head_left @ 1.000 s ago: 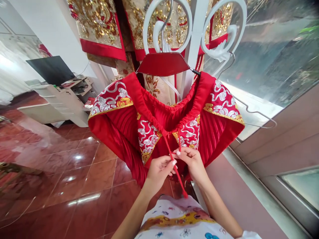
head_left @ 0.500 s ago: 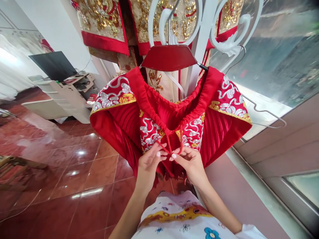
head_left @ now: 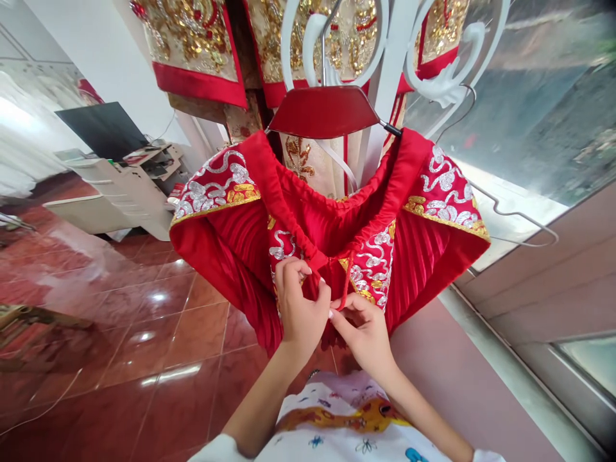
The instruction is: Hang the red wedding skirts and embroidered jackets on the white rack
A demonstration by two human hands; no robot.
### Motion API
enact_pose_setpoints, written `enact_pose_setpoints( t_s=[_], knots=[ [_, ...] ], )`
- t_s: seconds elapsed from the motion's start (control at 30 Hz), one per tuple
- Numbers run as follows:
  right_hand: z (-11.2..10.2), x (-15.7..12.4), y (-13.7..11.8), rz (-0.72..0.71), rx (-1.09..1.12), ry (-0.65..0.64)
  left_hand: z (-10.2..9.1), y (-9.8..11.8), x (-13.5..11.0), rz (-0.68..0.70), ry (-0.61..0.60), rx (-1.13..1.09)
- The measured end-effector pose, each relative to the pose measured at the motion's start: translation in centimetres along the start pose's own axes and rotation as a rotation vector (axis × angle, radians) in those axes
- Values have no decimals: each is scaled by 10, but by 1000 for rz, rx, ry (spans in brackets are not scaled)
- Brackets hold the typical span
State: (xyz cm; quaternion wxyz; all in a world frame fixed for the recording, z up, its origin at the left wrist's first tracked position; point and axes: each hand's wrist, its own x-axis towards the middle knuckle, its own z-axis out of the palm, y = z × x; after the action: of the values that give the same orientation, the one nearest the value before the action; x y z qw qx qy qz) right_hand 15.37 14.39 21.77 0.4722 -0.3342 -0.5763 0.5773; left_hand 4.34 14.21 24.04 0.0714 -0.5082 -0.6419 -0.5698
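A red pleated skirt (head_left: 423,269) with silver and gold embroidered panels hangs from a hanger (head_left: 325,112) with a wide red middle. From the front of its gathered waistband comes a red drawstring (head_left: 348,276). My left hand (head_left: 302,305) is closed on the drawstring just below the waistband, fingers bent and thumb raised. Beside it, my right hand (head_left: 362,326) pinches the other part of the drawstring between thumb and forefinger. The fingertips of both hands almost meet, and the cord between them is partly hidden.
Cream garments with gold sequins and red borders (head_left: 197,80) hang behind the skirt, by a white scrolled metal stand (head_left: 409,58). An unused wire hanger (head_left: 522,224) sticks out at right near the window. A desk with a dark monitor (head_left: 102,128) stands at left on red tiles (head_left: 158,333).
My left hand has moved up toward the waistband and turned, its fingers now curled over the cord. My right hand has dropped slightly, still pinching the drawstring.
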Motion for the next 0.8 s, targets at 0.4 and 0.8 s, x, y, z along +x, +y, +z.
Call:
enact_pose_setpoints(
  t_s=[0.4,0.8],
  knots=[
    [-1,4,2,-62,-197,15,-12,-14,7,-548,-407,-643],
    [1,1,2,-80,-200,-10,-8,-18,6,-667,-551,-761]
  ],
)
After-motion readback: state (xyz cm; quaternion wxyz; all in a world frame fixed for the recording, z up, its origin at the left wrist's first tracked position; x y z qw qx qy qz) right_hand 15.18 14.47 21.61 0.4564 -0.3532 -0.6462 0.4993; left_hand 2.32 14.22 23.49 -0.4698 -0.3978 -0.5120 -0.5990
